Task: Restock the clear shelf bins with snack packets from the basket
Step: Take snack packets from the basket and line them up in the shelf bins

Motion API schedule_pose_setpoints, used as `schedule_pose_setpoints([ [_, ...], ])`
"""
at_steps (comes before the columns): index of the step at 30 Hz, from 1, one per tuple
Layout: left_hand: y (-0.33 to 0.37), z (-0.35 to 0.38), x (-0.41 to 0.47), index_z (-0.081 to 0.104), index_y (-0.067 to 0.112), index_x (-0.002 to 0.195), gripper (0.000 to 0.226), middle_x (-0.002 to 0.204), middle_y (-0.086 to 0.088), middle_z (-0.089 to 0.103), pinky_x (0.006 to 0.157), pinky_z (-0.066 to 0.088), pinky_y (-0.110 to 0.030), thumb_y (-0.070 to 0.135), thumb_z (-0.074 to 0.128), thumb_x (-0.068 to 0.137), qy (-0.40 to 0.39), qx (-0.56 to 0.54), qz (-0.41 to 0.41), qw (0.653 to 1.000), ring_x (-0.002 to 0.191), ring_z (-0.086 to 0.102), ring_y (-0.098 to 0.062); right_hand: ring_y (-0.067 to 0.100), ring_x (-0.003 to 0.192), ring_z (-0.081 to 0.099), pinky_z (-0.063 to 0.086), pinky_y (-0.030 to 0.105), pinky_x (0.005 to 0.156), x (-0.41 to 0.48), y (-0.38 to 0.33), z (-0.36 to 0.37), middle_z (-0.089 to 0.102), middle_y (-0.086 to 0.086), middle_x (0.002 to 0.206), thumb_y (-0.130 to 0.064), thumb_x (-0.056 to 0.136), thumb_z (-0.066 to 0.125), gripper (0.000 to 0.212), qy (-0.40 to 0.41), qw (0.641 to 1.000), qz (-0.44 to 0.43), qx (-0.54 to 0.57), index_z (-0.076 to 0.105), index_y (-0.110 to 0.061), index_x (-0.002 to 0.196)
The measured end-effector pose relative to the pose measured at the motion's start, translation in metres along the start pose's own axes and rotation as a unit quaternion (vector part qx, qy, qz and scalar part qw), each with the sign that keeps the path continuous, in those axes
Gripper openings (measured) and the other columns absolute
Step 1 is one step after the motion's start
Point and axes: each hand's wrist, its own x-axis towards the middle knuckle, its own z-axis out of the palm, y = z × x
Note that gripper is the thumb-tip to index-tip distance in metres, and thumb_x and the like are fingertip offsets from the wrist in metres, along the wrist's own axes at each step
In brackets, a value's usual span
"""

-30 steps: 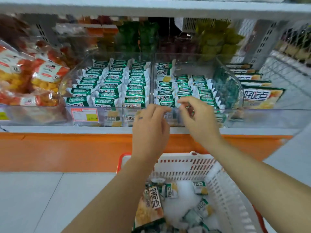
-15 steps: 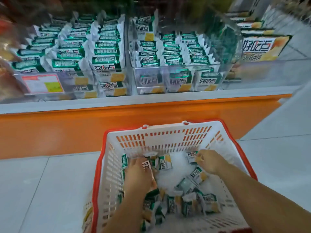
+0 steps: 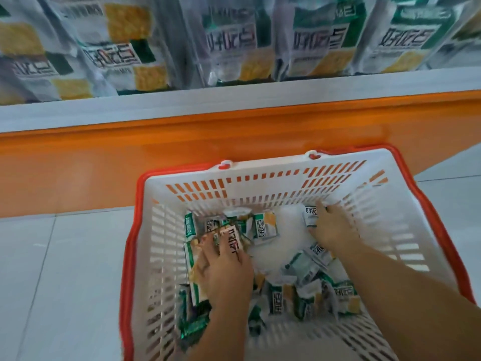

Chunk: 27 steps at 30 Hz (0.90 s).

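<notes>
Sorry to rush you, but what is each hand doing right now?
Left hand: grips the upturned packet.
Right hand: pinches the far-wall packet.

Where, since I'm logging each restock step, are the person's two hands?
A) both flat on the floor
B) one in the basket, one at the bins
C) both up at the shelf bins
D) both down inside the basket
D: the left hand and the right hand both reach inside the white basket, among the snack packets.
</notes>
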Motion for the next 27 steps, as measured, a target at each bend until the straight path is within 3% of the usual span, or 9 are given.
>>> schedule_pose_setpoints([
  [3,0.0,0.002,0.0,0.03,0.032,0.144,0.05,0.157,0.002,0.009,0.114,0.023,-0.046,0.042,0.038,0.096,0.013,0.007,-0.002,1.0,0.143,0.014,-0.026,0.036,0.123,0.041,0.042,0.045,0.101,-0.003,-0.002,0.002,0.03,0.018,0.141,-0.034,0.091,0.056,0.059,0.003,0.999,-0.004,-0.041,0.031,-0.022,0.143],
  [8,0.004,-0.003,-0.001,0.032,0.031,0.143,0.049,0.156,0.002,0.011,0.116,0.019,-0.045,0.039,0.04,0.095,0.002,0.005,-0.007,1.0,0.143,0.013,-0.025,0.032,0.126,0.033,0.042,0.041,0.098,-0.013,-0.011,0.0,0.031,0.012,0.14,-0.008,0.088,0.054,0.047,-0.004,0.989,-0.104,-0.101,0.04,-0.021,0.131],
  [10,0.006,-0.01,0.0,0.036,0.028,0.14,0.048,0.154,0.001,0.015,0.113,0.026,-0.049,0.036,0.043,0.094,-0.026,-0.017,-0.005,1.0,0.14,0.019,-0.027,0.029,0.124,0.036,0.042,0.039,0.095,-0.021,-0.016,-0.012,0.038,0.01,0.137,-0.009,0.087,0.056,0.047,-0.015,0.985,-0.154,-0.079,0.041,-0.022,0.13],
  [14,0.014,-0.039,0.0,0.041,0.027,0.138,0.047,0.147,-0.002,0.031,0.109,0.031,-0.047,0.029,0.044,0.091,-0.082,-0.028,0.004,0.996,0.131,0.036,-0.028,0.023,0.095,0.052,0.044,0.032,0.073,-0.044,-0.034,-0.06,0.051,0.01,0.112,-0.018,0.076,0.068,0.045,-0.025,0.975,-0.222,-0.011,0.047,-0.021,0.116],
  [17,0.031,-0.07,-0.008,0.048,0.021,0.136,0.043,0.122,-0.006,0.056,0.079,0.049,-0.029,0.022,0.043,0.094,-0.133,-0.079,0.072,0.985,0.099,0.058,-0.022,0.023,0.093,0.055,0.048,0.034,0.078,-0.07,-0.05,-0.103,0.053,0.009,0.112,-0.017,0.071,0.074,0.046,-0.025,0.965,-0.259,0.008,0.044,-0.025,0.105],
  [18,0.04,-0.085,-0.015,0.049,0.016,0.135,0.04,0.119,-0.007,0.058,0.076,0.047,-0.026,0.019,0.043,0.095,-0.146,-0.103,0.099,0.979,0.098,0.059,-0.024,0.023,0.095,0.055,0.048,0.036,0.081,-0.082,-0.054,-0.118,0.053,0.008,0.114,-0.017,0.071,0.075,0.048,-0.022,0.963,-0.268,0.011,0.044,-0.025,0.106],
  [21,0.063,-0.128,-0.04,0.046,0.011,0.138,0.04,0.134,-0.007,0.052,0.093,0.042,-0.027,0.018,0.046,0.098,-0.148,-0.182,0.149,0.96,0.113,0.054,-0.023,0.02,0.096,0.053,0.046,0.032,0.076,-0.119,-0.066,-0.151,0.047,0.002,0.117,-0.021,0.072,0.076,0.055,-0.007,0.959,-0.285,0.007,0.045,-0.021,0.117],
  [24,0.076,-0.171,-0.066,0.045,0.017,0.138,0.041,0.132,-0.007,0.055,0.08,0.047,-0.031,0.024,0.046,0.098,-0.101,-0.217,0.217,0.946,0.095,0.056,-0.016,0.02,0.096,0.047,0.041,0.03,0.073,-0.16,-0.075,-0.176,0.04,0.0,0.114,-0.024,0.071,0.077,0.058,0.036,0.949,-0.311,0.025,0.045,-0.023,0.12],
  [27,0.082,-0.213,-0.085,0.043,0.02,0.14,0.048,0.125,-0.006,0.057,0.073,0.048,-0.031,0.033,0.054,0.095,-0.082,-0.194,0.263,0.941,0.096,0.061,-0.021,0.021,0.102,0.049,0.046,0.034,0.08,-0.199,-0.085,-0.2,0.043,0.001,0.119,-0.028,0.07,0.077,0.056,0.087,0.931,-0.35,0.049,0.047,-0.025,0.117],
])
